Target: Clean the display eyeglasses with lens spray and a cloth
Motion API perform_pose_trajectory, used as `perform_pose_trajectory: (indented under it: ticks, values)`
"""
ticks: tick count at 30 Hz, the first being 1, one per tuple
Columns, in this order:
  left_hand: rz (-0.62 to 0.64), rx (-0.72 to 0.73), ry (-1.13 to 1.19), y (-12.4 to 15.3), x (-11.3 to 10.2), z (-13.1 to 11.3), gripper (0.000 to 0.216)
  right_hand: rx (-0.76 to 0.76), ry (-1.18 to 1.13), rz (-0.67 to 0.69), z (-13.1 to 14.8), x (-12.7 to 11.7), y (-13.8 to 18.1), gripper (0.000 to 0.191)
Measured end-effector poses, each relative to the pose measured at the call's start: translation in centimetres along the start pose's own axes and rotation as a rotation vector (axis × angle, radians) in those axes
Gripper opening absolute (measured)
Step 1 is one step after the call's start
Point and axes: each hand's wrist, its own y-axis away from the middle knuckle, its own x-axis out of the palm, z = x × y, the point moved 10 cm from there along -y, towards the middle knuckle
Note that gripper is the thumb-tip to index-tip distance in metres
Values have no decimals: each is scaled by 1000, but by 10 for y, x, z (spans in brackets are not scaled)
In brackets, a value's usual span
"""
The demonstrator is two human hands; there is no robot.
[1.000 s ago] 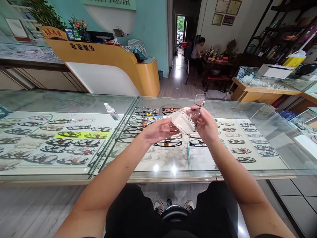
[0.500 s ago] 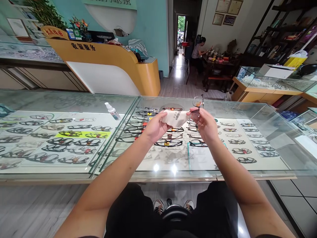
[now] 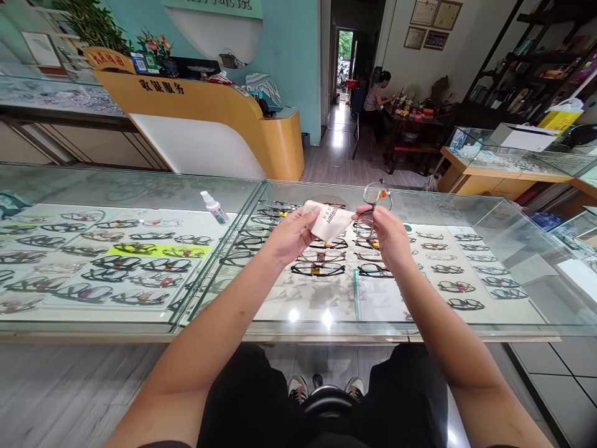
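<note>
Between the thumb and fingers of my left hand [image 3: 291, 236] is a cream cleaning cloth [image 3: 329, 222] with dark printing, its right corner reaching close to my right hand. My right hand [image 3: 386, 227] pinches a pair of eyeglasses [image 3: 377, 194], held tilted on end with one lens up and the other lower, partly behind the fingers. Both hands are raised over the glass display case [image 3: 289, 311]. Rows of eyeglass frames [image 3: 318, 269] show under the glass beneath them. Whether the cloth touches the glasses I cannot tell.
A white spray bottle [image 3: 215, 208] stands on the glass to the left. More frames fill the left case [image 3: 116, 261]. Behind are a yellow and white counter [image 3: 200, 137], a seated person [image 3: 375, 99] at a table, and a second display case [image 3: 508, 158] at right.
The glasses have turned in my right hand, so the upper lens faces me more. The cloth has tilted, its left end raised, in my left hand. The view has shifted slightly.
</note>
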Motion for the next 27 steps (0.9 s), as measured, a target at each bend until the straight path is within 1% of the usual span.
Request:
perform_pose_trajectory:
  ticks: [2,4,7,9,14,19,22,25,27]
  values:
    - [-19,28,-23,2,-1,-6,40,-41,59,59,6,6,2,30]
    - [-18,41,-34,4,1,-9,43,-69,101,173,12,20,7,31]
    - [12,10,-58,7,7,-8,47,-56,139,347,14,42,17,31]
    - [33,25,-77,9,12,-9,47,-36,150,400,13,51,21,31]
    - [55,156,-135,14,20,-21,44,-6,147,420,11,58,24,35]
    - [75,181,-157,13,23,-23,36,33,112,427,7,61,24,36]
    - [105,185,-124,12,25,-23,25,35,82,430,6,62,24,34]
    - [61,235,-166,11,22,-25,16,35,96,446,3,63,25,34]
    - [28,263,-201,12,20,-25,19,31,119,457,0,63,26,34]
